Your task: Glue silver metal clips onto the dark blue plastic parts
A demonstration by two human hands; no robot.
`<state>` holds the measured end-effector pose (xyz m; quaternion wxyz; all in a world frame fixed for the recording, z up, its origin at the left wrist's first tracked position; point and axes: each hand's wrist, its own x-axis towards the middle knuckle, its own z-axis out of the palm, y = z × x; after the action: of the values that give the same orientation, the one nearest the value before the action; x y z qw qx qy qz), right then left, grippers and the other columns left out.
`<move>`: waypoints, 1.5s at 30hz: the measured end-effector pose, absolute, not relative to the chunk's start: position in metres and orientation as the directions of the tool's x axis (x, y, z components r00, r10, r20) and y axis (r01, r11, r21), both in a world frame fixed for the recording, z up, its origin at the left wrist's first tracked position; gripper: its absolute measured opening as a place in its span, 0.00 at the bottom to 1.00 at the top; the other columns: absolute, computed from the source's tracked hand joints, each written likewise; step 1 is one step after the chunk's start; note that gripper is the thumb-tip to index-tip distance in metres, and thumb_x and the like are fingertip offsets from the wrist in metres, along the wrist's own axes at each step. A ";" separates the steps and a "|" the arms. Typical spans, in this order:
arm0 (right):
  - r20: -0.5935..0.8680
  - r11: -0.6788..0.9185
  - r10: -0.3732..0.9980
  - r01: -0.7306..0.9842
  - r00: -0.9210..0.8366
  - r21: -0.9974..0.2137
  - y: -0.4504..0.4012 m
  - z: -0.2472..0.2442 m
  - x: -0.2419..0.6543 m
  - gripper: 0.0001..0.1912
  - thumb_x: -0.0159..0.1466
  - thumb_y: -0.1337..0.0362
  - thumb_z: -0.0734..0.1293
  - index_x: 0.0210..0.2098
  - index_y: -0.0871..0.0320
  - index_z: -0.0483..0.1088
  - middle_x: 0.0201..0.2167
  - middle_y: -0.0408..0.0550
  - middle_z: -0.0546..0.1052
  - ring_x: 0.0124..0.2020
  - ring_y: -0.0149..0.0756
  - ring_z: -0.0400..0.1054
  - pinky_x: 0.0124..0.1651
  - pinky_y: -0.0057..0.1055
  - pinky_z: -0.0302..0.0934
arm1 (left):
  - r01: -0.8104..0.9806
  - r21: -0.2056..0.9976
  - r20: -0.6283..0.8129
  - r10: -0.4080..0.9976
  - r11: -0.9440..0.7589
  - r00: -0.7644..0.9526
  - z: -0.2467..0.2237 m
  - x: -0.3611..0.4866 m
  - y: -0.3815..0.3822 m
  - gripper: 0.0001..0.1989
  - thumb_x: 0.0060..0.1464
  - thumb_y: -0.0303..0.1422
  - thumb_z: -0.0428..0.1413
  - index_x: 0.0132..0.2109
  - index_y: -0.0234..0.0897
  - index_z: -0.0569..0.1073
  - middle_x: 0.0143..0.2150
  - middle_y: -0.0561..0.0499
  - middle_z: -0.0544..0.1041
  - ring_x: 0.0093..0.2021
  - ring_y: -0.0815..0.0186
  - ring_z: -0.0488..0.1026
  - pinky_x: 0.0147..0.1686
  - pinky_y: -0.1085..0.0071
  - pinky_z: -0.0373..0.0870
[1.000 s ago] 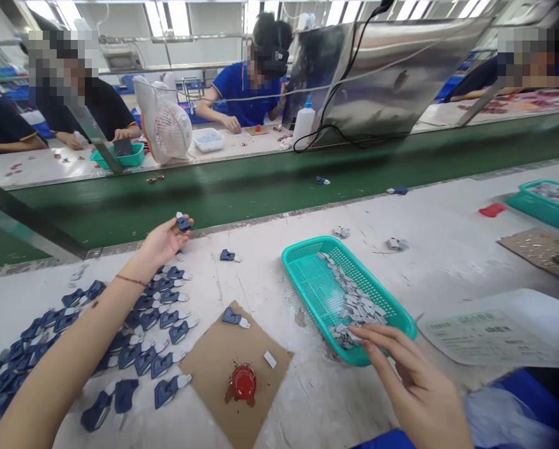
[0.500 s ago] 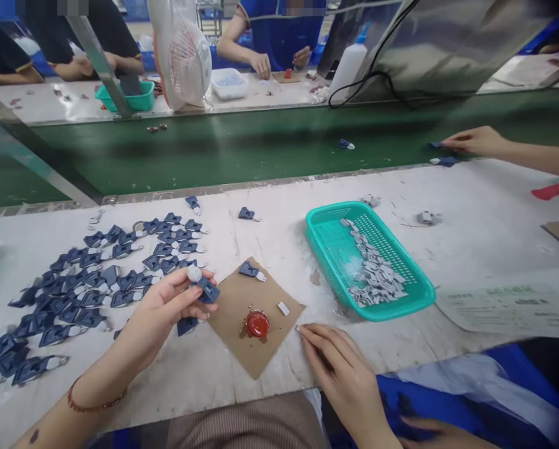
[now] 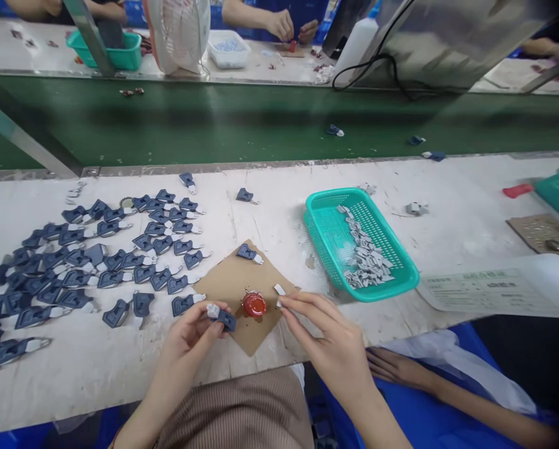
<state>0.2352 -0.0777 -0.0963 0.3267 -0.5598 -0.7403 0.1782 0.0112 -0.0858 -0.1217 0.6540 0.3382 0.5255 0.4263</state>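
Note:
My left hand is closed around a dark blue plastic part with a light grey piece at its upper end. My right hand pinches a tiny pale piece at its fingertips, mostly hidden by them. Between the hands, a red cap of glossy liquid sits on a brown cardboard square. A loose grey piece lies on the cardboard beside my right fingertips. At the cardboard's far corner rests another blue part with a grey tip.
Many similar blue parts spread across the left of the white table. A green basket of small grey pieces stands to the right, near a printed sheet. Behind runs a green belt carrying several parts. A co-worker's forearm is at lower right.
My left hand has come down and right with the blue part, near the red cap. My right hand has moved in over the cardboard's right corner. A co-worker's hand has left the belt.

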 end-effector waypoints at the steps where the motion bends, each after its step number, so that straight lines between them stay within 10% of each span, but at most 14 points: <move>1: 0.294 0.334 0.939 0.688 -0.180 -0.644 -0.075 -0.094 0.228 0.08 0.67 0.69 0.65 0.44 0.55 0.74 0.40 0.49 0.79 0.44 0.38 0.74 0.47 0.35 0.70 | -0.214 0.891 -0.392 0.916 0.401 0.081 -0.123 0.013 -0.088 0.10 0.56 0.38 0.60 0.44 0.40 0.77 0.45 0.47 0.79 0.42 0.62 0.77 0.41 0.69 0.76; 38: 0.258 0.396 0.918 0.647 -0.302 -0.652 -0.069 -0.098 0.209 0.09 0.69 0.70 0.61 0.40 0.57 0.74 0.35 0.50 0.74 0.39 0.37 0.68 0.41 0.34 0.67 | -0.336 0.864 -0.376 0.925 0.374 0.062 -0.114 0.028 -0.085 0.08 0.54 0.35 0.63 0.42 0.42 0.78 0.44 0.52 0.79 0.39 0.68 0.79 0.38 0.77 0.77; 45: -0.087 -0.065 0.994 0.282 -0.066 -0.957 -0.061 -0.089 0.220 0.05 0.63 0.62 0.70 0.36 0.54 0.79 0.36 0.49 0.79 0.41 0.39 0.73 0.44 0.36 0.68 | -0.374 0.859 -0.347 0.935 0.349 0.077 -0.108 0.035 -0.080 0.07 0.54 0.32 0.63 0.42 0.41 0.79 0.42 0.53 0.82 0.40 0.69 0.80 0.40 0.78 0.76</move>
<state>0.2202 -0.0610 -0.0891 0.3851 -0.5643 -0.5651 0.4625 0.0345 -0.0805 -0.1083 0.6715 0.2961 0.4730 0.4874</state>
